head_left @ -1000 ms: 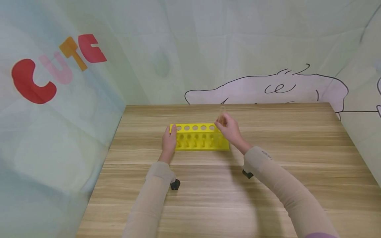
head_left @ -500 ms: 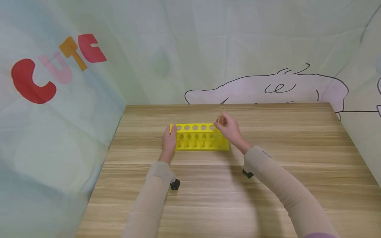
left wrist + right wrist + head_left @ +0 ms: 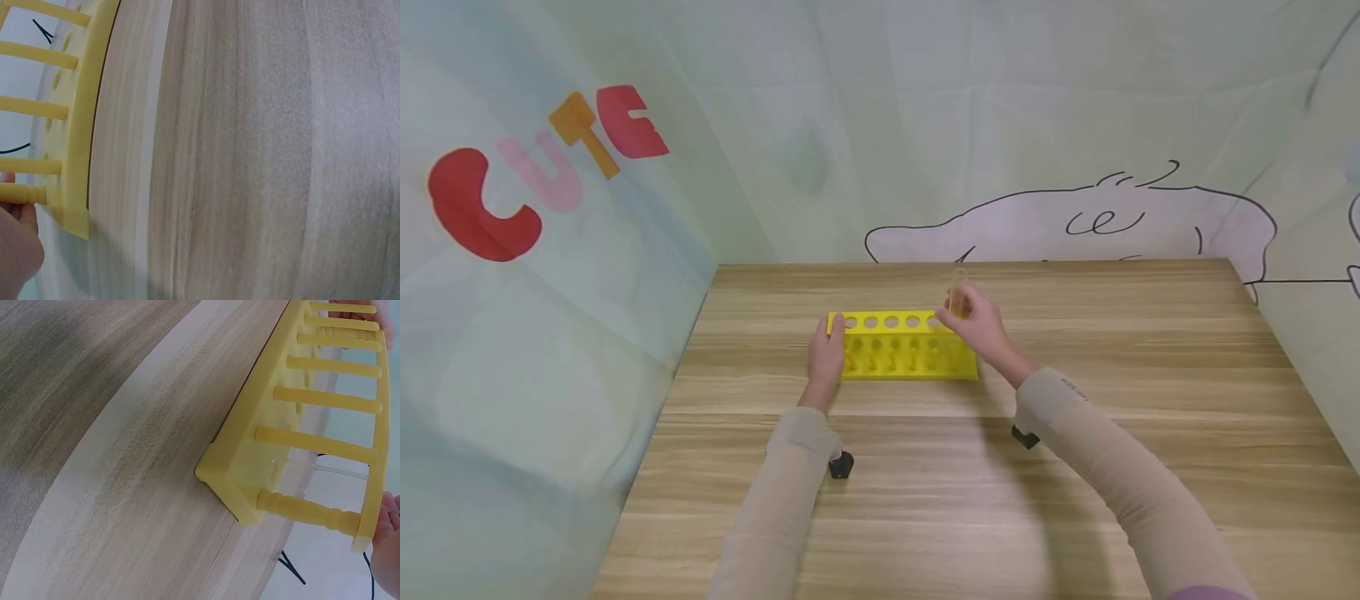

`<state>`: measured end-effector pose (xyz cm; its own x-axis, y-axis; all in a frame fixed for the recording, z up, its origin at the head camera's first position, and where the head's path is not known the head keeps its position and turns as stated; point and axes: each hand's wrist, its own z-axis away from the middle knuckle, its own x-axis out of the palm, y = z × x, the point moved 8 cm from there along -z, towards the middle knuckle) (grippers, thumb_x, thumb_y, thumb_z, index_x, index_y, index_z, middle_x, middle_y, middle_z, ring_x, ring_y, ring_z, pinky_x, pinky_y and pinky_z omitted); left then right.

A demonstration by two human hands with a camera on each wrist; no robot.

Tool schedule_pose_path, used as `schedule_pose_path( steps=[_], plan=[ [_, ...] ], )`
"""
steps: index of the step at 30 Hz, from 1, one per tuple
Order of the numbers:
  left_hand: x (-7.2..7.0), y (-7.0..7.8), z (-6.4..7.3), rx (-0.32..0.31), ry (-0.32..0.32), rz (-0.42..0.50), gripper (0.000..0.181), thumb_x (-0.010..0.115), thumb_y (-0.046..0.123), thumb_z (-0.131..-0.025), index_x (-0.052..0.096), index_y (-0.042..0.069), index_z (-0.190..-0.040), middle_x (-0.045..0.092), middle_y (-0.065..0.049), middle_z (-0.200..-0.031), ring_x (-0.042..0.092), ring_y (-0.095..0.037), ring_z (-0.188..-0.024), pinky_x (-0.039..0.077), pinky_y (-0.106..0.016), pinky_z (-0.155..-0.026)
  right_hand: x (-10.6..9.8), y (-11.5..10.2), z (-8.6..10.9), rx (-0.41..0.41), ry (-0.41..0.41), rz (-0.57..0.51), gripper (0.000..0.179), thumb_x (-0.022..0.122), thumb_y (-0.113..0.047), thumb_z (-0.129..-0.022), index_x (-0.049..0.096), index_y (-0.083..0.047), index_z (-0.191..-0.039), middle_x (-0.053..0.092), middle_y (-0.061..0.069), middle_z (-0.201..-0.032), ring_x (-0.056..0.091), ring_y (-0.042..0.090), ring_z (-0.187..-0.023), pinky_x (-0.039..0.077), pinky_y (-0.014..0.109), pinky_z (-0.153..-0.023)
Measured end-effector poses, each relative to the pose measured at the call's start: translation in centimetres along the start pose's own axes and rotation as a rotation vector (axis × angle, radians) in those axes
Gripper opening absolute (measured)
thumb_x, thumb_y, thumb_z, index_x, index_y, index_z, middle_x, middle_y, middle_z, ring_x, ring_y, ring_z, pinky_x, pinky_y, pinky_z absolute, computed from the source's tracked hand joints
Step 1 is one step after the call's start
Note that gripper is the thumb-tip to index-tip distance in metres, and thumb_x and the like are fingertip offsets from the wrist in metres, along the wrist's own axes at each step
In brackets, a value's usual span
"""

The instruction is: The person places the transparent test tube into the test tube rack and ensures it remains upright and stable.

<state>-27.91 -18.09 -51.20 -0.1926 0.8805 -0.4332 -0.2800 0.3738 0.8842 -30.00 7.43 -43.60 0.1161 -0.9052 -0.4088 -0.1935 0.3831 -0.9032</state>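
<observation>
A yellow test tube rack [image 3: 891, 379] stands on the wood-grain table, its top bar pierced by a row of round holes. My left hand [image 3: 827, 354] grips the rack's left end, thumb over the top bar. In the left wrist view, fingers of the left hand [image 3: 19, 244] touch the end post. At the rack's right end, my right hand [image 3: 979, 321] pinches a clear test tube [image 3: 959, 277], which stands upright through the top bar. The right wrist view catches the tube's lower part [image 3: 331, 469] faintly behind the pegs. My right hand hides the rightmost hole.
The wood-grain table [image 3: 917, 492] extends around the rack on every side. Behind it hangs a pale printed cloth [image 3: 880, 150], with colored letters on the left and a line drawing at the back. Black wrist cameras [image 3: 841, 465] sit under both sleeves.
My right thumb and fingers have shifted very slightly left along with the top of the test tube. The rack and my left hand have stayed in place.
</observation>
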Motion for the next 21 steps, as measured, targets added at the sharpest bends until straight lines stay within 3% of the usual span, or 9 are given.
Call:
schedule_pose_path(
  steps=[5, 8, 12, 21],
  plan=[
    [0.1, 0.0, 0.0, 0.002, -0.008, -0.008, 0.068, 0.027, 0.058, -0.089, 0.032, 0.008, -0.135, 0.035, -0.010, -0.140, 0.032, -0.025, -0.129, 0.028, -0.039, -0.106, -0.2, 0.0, 0.1, 0.003, -0.004, -0.012, 0.026, 0.065, -0.016, -0.079, 0.043, -0.004, -0.086, 0.054, 0.011, -0.101, 0.052, 0.025, -0.099, 0.045, 0.039, -0.090],
    [0.1, 0.0, 0.0, -0.002, -0.008, -0.005, 0.068, 0.027, 0.057, -0.089, 0.031, 0.008, -0.136, 0.034, -0.010, -0.141, 0.031, -0.025, -0.130, 0.027, -0.039, -0.107, -0.4, 0.1, 0.3, 0.018, -0.016, 0.000, 0.031, 0.065, -0.017, -0.079, 0.047, -0.003, -0.100, 0.052, 0.014, -0.104, 0.049, 0.026, -0.102, 0.042, 0.038, -0.094],
    [0.1, 0.1, 0.1, -0.006, -0.012, 0.010, 0.069, 0.027, 0.058, -0.089, 0.031, 0.008, -0.136, 0.033, -0.009, -0.141, 0.030, -0.024, -0.130, 0.026, -0.039, -0.108, -0.6, 0.3, 0.4, 0.044, -0.032, 0.023, 0.047, 0.064, -0.021, -0.080, 0.045, -0.005, -0.120, 0.050, 0.015, -0.118, 0.045, 0.026, -0.111, 0.038, 0.038, -0.099],
    [0.2, 0.1, 0.1, -0.008, -0.018, 0.011, 0.070, 0.026, 0.060, -0.087, 0.033, 0.009, -0.134, 0.036, -0.009, -0.139, 0.033, -0.022, -0.128, 0.028, -0.038, -0.107, -1.3, 0.5, 0.6, 0.025, -0.031, 0.038, 0.054, 0.065, -0.024, -0.080, 0.043, -0.007, -0.126, 0.048, 0.013, -0.127, 0.042, 0.026, -0.117, 0.034, 0.041, -0.101]
  ],
)
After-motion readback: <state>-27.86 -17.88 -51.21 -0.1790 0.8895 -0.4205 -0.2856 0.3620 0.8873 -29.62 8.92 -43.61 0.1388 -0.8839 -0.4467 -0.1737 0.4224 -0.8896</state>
